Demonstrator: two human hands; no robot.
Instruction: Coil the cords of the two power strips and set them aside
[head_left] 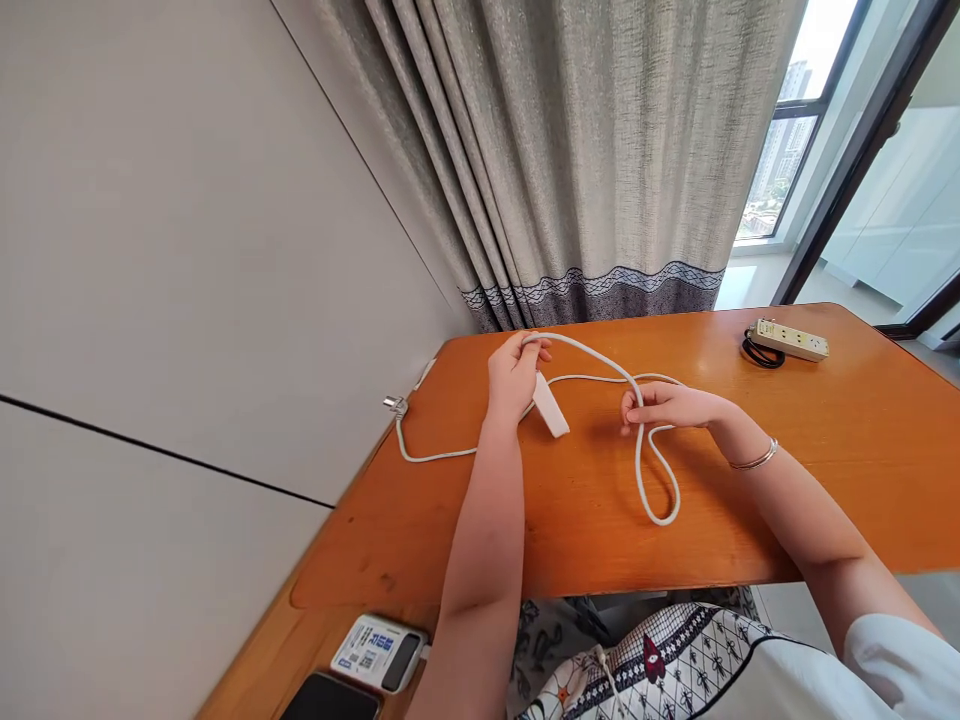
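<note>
A long white power cord (pixel 592 353) loops across the wooden table between my hands. My left hand (pixel 515 372) is closed on the cord near the table's far edge. Against that palm, partly hidden by the hand, is a white block like a power strip (pixel 553 408), tilted over the tabletop; I cannot tell whether the fingers grip it too. With its thumb and fingers, my right hand (pixel 667 405) pinches the cord, and a loop hangs below it towards the near edge. At the left edge of the table lies the cord's plug (pixel 394 404).
A cream power strip (pixel 792 340) with a black cord lies at the far right of the wooden table (pixel 847 490). A white wall (pixel 225 250) borders the left side and a grey curtain (pixel 600 150) the back. Lower left are a power bank (pixel 375 650) and a black phone (pixel 330 700).
</note>
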